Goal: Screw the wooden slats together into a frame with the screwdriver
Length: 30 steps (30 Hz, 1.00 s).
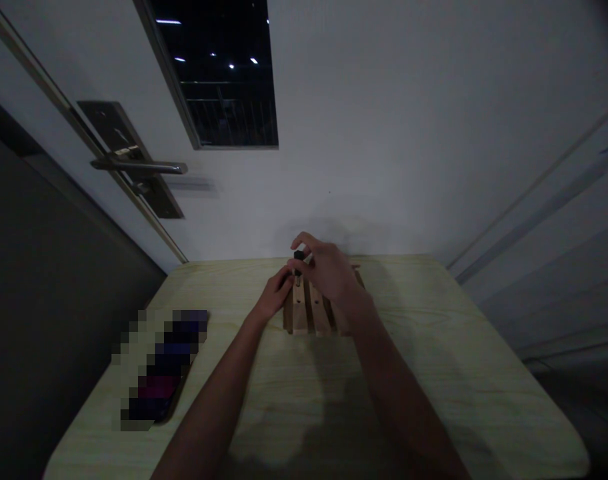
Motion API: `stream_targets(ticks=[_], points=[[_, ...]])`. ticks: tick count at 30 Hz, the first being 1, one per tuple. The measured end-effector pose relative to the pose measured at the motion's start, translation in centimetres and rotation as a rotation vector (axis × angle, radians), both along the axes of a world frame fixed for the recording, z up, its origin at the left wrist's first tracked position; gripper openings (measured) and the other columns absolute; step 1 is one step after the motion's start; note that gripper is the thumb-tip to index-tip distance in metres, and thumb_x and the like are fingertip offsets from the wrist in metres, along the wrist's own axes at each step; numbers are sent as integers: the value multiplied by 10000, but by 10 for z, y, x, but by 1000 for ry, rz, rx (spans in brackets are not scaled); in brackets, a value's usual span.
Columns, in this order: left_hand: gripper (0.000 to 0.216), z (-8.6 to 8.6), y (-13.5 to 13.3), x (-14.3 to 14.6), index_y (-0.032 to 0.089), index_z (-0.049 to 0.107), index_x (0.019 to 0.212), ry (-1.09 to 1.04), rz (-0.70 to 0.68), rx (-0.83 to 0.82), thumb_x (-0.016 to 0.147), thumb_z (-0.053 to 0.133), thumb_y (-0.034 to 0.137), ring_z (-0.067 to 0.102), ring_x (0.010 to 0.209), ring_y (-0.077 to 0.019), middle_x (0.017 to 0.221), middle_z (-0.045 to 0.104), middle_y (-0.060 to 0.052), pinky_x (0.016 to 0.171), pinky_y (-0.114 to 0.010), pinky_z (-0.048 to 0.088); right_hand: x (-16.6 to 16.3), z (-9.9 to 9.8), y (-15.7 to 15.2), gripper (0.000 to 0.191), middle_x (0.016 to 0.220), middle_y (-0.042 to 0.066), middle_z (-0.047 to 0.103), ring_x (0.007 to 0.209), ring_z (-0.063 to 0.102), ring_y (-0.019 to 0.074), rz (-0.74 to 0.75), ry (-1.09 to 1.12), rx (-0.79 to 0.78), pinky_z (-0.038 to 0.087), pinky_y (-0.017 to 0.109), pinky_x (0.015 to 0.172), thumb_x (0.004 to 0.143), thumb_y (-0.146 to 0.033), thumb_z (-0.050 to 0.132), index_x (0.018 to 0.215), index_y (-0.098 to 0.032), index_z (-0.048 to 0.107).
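Note:
A slatted wooden piece [299, 319] with small dark holes in its slats lies at the far middle of the table. On its left edge my left hand [275, 294] is closed, steadying it near the back. My right hand [334, 270] reaches over the slats and pinches a small black-topped tool [299, 255] between thumb and fingers. The tool stands upright, its short metal lower end at the far part of the left slat. Whether the tip sits in a hole is too small to tell. My right hand and forearm hide much of the wood's right side.
A pale wood-grain table [414, 373] butts against a white door [384, 167] with a dark window [224, 73] and a metal handle [154, 167]. At the table's left lies a phone-like object [177, 363], its face blurred by pixels.

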State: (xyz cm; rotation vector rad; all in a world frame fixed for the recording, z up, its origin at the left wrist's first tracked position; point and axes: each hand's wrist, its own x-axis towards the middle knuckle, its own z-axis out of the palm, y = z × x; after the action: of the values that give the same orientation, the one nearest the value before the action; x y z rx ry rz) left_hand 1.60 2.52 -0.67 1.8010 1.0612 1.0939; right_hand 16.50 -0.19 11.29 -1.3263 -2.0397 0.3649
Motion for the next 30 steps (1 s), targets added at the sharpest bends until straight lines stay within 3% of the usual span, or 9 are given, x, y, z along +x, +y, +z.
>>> stream_targets(ticks=[6,11,14,20,26,30], points=[[301,-3,1,-1,149,557,1039,7,-16,8,891,400,359,561,959,-195,983,626,-52,899,-331,426,0,-5,5,256,1085,42,670,950,622,175,10,-6,-21,462,300,834,862,-233,503,1087,-237,626],[290,-4,2,0,158,556,1028,-11,-27,18,890,396,357,556,979,-195,997,625,-52,915,-327,422,0,-8,4,460,1207,70,612,1046,590,196,21,-77,-13,448,332,911,825,-147,483,1280,-210,511],[293,-4,2,-1,156,562,1017,-4,-21,9,888,399,362,558,984,-196,996,627,-52,925,-327,418,1,-7,3,462,1177,68,627,1022,597,191,26,-94,0,453,325,894,817,-118,461,1263,-218,520],[322,-2,1,-1,157,566,1048,-15,-5,-2,878,413,384,560,984,-205,993,636,-51,905,-326,426,0,-5,2,352,965,20,671,767,620,150,19,-91,-12,470,259,694,786,-137,527,1109,-271,564],[346,-2,0,0,145,563,1058,4,25,-19,867,423,397,572,930,-206,1009,641,-68,860,-331,446,-3,-2,1,358,892,1,656,748,599,151,40,-94,0,436,254,664,778,-129,526,1105,-276,513],[345,-2,0,0,147,555,1074,-2,19,-11,873,419,394,571,961,-206,1041,635,-71,876,-329,443,-3,-1,-1,266,902,17,653,754,592,150,34,-113,-3,433,258,673,797,-128,499,1028,-255,537]])
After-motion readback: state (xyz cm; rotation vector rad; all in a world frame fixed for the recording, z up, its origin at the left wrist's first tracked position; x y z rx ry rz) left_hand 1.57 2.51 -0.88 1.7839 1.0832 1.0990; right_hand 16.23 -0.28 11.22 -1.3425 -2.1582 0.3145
